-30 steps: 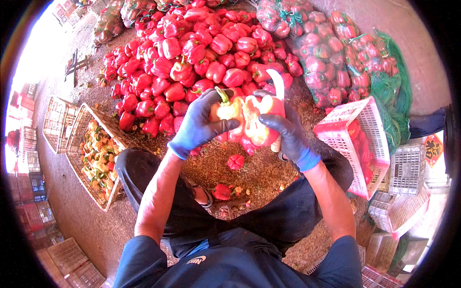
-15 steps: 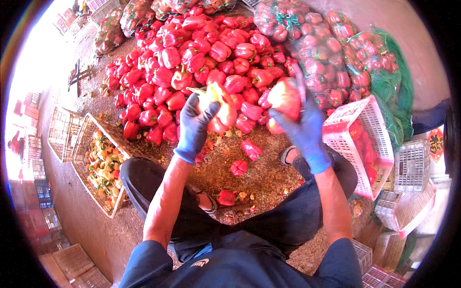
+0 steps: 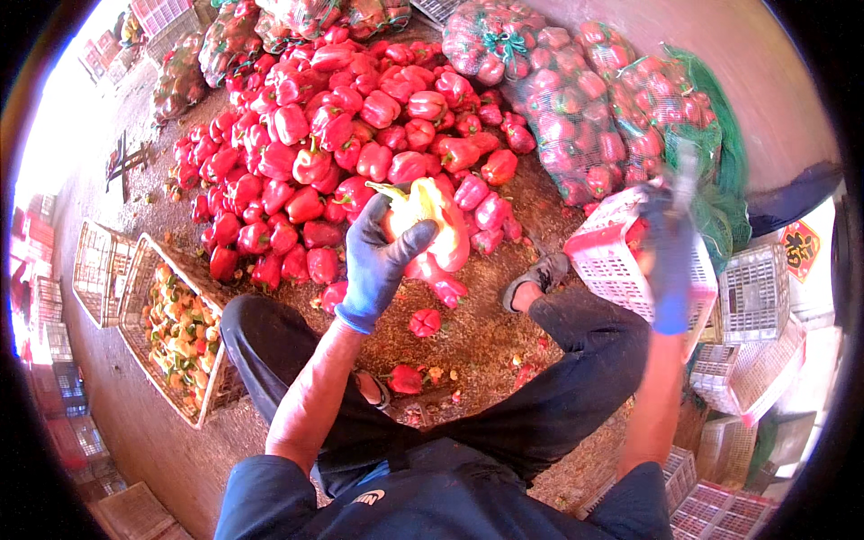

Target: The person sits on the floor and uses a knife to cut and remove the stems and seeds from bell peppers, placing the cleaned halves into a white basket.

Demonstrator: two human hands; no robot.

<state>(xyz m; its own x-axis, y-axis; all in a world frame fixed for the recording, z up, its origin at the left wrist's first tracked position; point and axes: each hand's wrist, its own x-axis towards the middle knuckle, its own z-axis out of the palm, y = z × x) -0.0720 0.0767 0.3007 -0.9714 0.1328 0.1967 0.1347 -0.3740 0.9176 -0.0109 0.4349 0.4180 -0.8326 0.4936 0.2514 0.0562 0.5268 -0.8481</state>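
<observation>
Our left hand (image 3: 382, 261) clenches a pale pepper half (image 3: 430, 225); right hand (image 3: 668, 261), blurred over the pink crate (image 3: 621, 252), grip unreadable; most of the red pepper heap (image 3: 342, 135) looks unsorted.

We had one view only, from a wide fisheye camera worn on the head, looking steeply down over the person's own chest and bent legs to the floor (image 3: 468, 342). It sat close to the hands, with the left hand (image 3: 382, 261) near the middle and the right hand (image 3: 670, 261) toward the right. Farther off, the pepper heap (image 3: 342, 135) filled the top, and straight edges curved toward the dark round rim.
</observation>
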